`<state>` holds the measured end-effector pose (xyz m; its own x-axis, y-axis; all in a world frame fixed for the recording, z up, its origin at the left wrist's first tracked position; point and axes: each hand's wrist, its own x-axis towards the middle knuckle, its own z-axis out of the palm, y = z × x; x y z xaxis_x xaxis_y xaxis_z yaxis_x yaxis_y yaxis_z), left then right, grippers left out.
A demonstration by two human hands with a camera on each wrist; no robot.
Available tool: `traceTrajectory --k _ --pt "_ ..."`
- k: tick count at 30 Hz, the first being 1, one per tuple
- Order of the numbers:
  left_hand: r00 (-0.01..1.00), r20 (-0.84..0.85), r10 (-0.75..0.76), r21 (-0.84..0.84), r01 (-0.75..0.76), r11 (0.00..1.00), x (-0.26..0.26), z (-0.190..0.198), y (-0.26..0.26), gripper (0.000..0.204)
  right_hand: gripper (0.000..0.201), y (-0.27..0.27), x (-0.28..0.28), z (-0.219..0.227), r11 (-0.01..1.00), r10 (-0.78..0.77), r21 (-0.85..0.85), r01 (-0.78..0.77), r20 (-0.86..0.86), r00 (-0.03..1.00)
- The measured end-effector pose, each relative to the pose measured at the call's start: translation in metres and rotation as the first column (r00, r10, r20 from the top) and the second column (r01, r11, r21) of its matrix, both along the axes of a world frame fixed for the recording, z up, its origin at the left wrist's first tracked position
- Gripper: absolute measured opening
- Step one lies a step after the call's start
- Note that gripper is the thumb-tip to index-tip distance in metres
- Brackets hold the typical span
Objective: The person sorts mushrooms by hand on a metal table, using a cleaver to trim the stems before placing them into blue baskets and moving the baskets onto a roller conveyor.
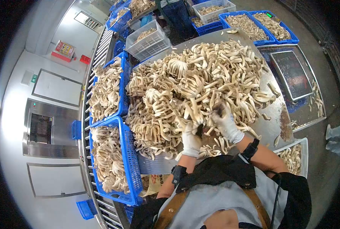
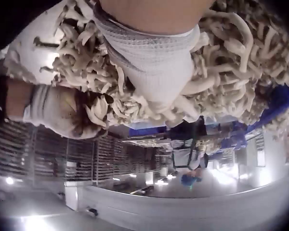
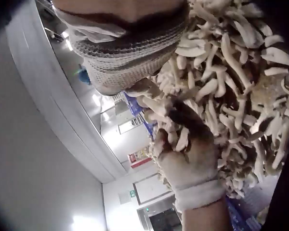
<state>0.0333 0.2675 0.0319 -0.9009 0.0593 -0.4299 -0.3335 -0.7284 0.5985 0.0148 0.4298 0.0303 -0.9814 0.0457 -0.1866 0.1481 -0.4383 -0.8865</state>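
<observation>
A big heap of pale long-stemmed mushrooms (image 1: 215,72) covers the metal table. Both hands wear white knit gloves with dark-stained fingers and work at the heap's near edge. My left hand (image 1: 191,142) holds mushrooms (image 3: 182,139) between thumb and curled fingers, as the right wrist view shows. Close by on the right, my right hand (image 1: 226,124) has its fingers bent round a small bunch of mushrooms (image 2: 97,111), seen in the left wrist view. A mushroom cluster (image 1: 193,110) stands up from the heap just beyond the left fingertips.
Blue baskets (image 1: 130,160) full of mushroom clusters line the roller conveyor (image 1: 87,152) at left. A clear crate (image 1: 149,42) and more blue baskets (image 1: 246,26) stand beyond the table. At right are a scale (image 1: 292,74) and a white crate (image 1: 304,154) of cut stems. Another person (image 1: 175,17) stands at the far end.
</observation>
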Motion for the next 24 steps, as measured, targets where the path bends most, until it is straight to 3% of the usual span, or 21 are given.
traceTrajectory --k 1,2,3,4,5,6,7,9,10,11,12,13,14,15,17,19,20,21,22,23,24 --pt "0.999 0.049 0.010 0.053 -0.013 0.998 -0.004 -0.001 -0.005 0.039 0.067 0.003 0.001 0.025 0.983 -0.035 -0.175 0.050 0.086 0.996" --pt "0.998 -0.016 0.053 -0.200 -0.056 0.978 -0.005 -0.009 -0.009 0.048 0.068 0.004 -0.005 0.014 0.989 -0.026 0.140 0.038 -0.082 0.996" --pt "0.997 -0.070 0.012 -0.222 -0.027 0.975 0.000 -0.006 -0.002 0.045 0.041 -0.002 -0.002 0.003 0.991 0.072 -0.099 -0.086 -0.139 0.988" --pt "0.992 -0.125 -0.032 -0.244 0.000 0.970 0.007 -0.004 0.011 0.042 0.040 -0.002 0.000 -0.008 0.911 0.157 0.408 -0.069 -0.186 0.970" --pt "0.978 -0.177 -0.110 -0.363 0.039 0.931 0.003 0.000 0.010 0.040 0.039 -0.002 -0.001 -0.009 0.594 0.253 0.804 -0.001 -0.185 0.950" --pt "0.957 -0.222 -0.185 -0.478 0.058 0.876 0.000 0.004 0.009 0.039 0.037 0.001 -0.004 -0.010 0.760 0.262 0.638 -0.125 -0.126 0.957" --pt "0.959 -0.259 -0.118 -0.379 0.011 0.925 -0.004 0.010 0.005 0.036 0.035 0.005 -0.007 -0.011 0.878 0.264 0.428 -0.215 -0.058 0.963" --pt "0.999 0.020 0.035 -0.065 -0.034 0.997 -0.013 0.038 0.003 0.031 0.034 0.008 0.000 0.018 0.983 0.142 0.121 -0.139 -0.015 0.990" --pt "0.986 -0.148 0.076 -0.271 -0.114 0.956 -0.007 0.049 0.013 0.031 0.036 0.006 -0.002 -0.012 0.938 0.218 -0.271 -0.217 -0.029 0.976" --pt "0.951 -0.245 -0.189 -0.497 0.044 0.867 -0.006 0.018 0.003 0.045 0.043 0.005 -0.002 -0.015 0.964 0.260 -0.046 -0.262 -0.041 0.965" --pt "0.850 -0.315 -0.422 -0.699 0.092 0.709 -0.006 0.020 0.003 0.059 0.051 0.003 -0.002 -0.016 0.941 0.300 0.181 -0.288 -0.045 0.953" --pt "0.969 -0.158 -0.190 -0.328 0.130 0.936 0.007 0.019 0.017 0.068 0.059 0.002 -0.003 -0.016 0.868 0.340 0.399 -0.297 -0.042 0.939" --pt "0.980 -0.163 -0.116 -0.198 0.082 0.977 0.003 0.026 0.021 0.074 0.059 0.002 0.005 0.006 0.959 0.270 0.082 -0.272 0.033 0.962" --pt "0.984 -0.176 -0.027 -0.192 -0.008 0.981 0.004 0.054 0.030 0.068 0.060 0.003 0.002 -0.006 0.946 0.280 0.182 -0.268 -0.046 0.959" --pt "0.981 -0.168 -0.098 -0.195 0.064 0.979 -0.003 0.025 0.013 0.058 0.062 0.007 -0.003 -0.031 0.893 0.336 0.353 -0.278 -0.113 0.935" --pt "0.902 -0.092 -0.421 -0.493 0.326 0.806 0.003 0.018 0.008 0.056 0.065 0.010 -0.004 -0.034 0.808 0.417 0.495 -0.320 -0.095 0.904" --pt "0.874 -0.211 -0.437 -0.460 0.305 0.834 0.010 0.016 0.014 0.057 0.064 0.011 -0.004 -0.035 0.644 0.464 0.744 -0.176 -0.198 0.863" --pt "0.849 -0.125 -0.514 -0.500 0.393 0.772 0.005 0.016 0.010 0.063 0.063 0.012 -0.003 -0.036 0.432 0.534 0.902 0.020 -0.274 0.800" --pt "0.869 -0.171 -0.464 -0.444 0.353 0.824 0.004 0.015 0.011 0.062 0.058 0.010 -0.005 -0.049 0.593 0.499 0.796 -0.117 -0.249 0.830" --pt "0.885 -0.212 -0.413 -0.386 0.313 0.868 0.003 0.021 0.013 0.061 0.058 0.013 -0.004 -0.032 0.766 0.481 0.562 -0.312 -0.179 0.858" --pt "0.920 -0.185 -0.347 -0.266 0.293 0.918 0.002 0.013 0.008 0.056 0.058 0.020 -0.002 0.003 0.858 0.483 0.254 -0.447 -0.102 0.869"
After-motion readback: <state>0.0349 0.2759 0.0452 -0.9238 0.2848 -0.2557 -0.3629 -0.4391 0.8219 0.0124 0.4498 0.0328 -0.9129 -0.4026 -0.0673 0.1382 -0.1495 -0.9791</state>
